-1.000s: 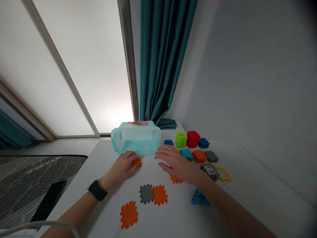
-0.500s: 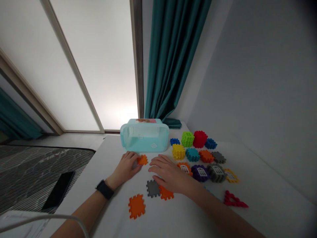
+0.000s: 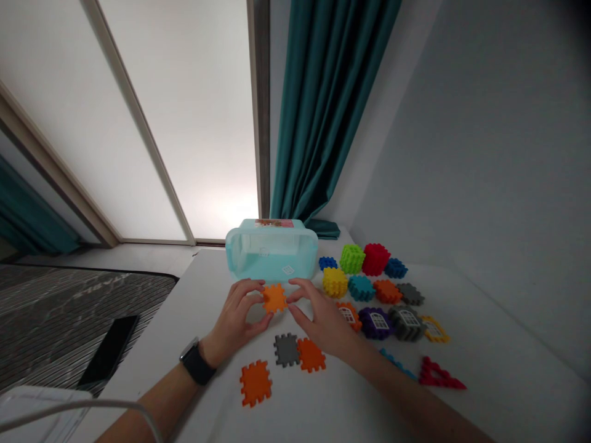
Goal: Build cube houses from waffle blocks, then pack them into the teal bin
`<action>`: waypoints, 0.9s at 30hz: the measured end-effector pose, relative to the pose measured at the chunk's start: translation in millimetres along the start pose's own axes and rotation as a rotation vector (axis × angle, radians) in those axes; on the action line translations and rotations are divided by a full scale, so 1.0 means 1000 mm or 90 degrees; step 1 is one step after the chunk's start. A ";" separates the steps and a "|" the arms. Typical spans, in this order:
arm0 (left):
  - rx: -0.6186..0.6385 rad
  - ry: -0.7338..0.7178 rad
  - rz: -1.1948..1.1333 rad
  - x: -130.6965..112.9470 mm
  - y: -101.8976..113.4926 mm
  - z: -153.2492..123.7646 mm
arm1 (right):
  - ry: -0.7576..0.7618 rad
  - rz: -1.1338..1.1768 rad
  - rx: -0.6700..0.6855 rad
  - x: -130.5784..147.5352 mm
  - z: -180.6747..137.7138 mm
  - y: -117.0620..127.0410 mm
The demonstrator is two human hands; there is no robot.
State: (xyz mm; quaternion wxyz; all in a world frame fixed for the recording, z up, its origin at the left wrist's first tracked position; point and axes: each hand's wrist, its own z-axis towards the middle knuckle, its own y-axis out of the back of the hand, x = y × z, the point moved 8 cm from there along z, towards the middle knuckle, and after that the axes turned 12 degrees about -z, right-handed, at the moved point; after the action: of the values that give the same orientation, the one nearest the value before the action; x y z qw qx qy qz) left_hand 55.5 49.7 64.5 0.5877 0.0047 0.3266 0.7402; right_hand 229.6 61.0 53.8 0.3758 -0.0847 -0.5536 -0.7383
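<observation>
fingers [image 3: 252, 294] seemingly pinch an orange tile [image 3: 274, 298] on a white table [image 3: 198, 307].

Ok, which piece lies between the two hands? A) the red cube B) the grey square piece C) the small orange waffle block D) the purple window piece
C. The small orange waffle block lies between the left hand and the right hand, just in front of the pale blue plastic tub.

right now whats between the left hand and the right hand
In the head view, an orange interlocking toy tile lies between the left hand and the right hand, at the fingertips of both.
</observation>
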 end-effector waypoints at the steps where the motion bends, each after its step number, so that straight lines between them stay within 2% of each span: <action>1: -0.011 -0.006 -0.007 -0.003 0.000 0.000 | -0.021 0.043 0.014 0.000 0.000 -0.003; 5: -0.021 -0.013 -0.032 -0.010 -0.002 0.000 | -0.067 0.196 0.046 0.003 0.001 -0.010; 8: -0.014 -0.013 -0.048 -0.010 -0.004 0.000 | -0.101 0.250 0.042 0.000 0.002 -0.010; 16: 0.076 0.042 0.006 0.005 -0.018 -0.009 | -0.124 0.161 0.056 -0.013 0.006 -0.005; 23: 0.132 0.058 0.021 0.003 -0.023 -0.011 | -0.118 0.209 0.107 -0.008 0.005 -0.006; 27: 0.138 0.049 0.024 0.000 -0.022 -0.009 | -0.120 0.227 0.113 -0.007 0.004 -0.007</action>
State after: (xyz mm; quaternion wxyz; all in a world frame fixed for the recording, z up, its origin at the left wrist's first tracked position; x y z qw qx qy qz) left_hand 70.7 47.8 46.6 0.5564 0.0457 0.4269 0.7114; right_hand 228.4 68.4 46.4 0.4531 -0.2165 -0.6255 -0.5972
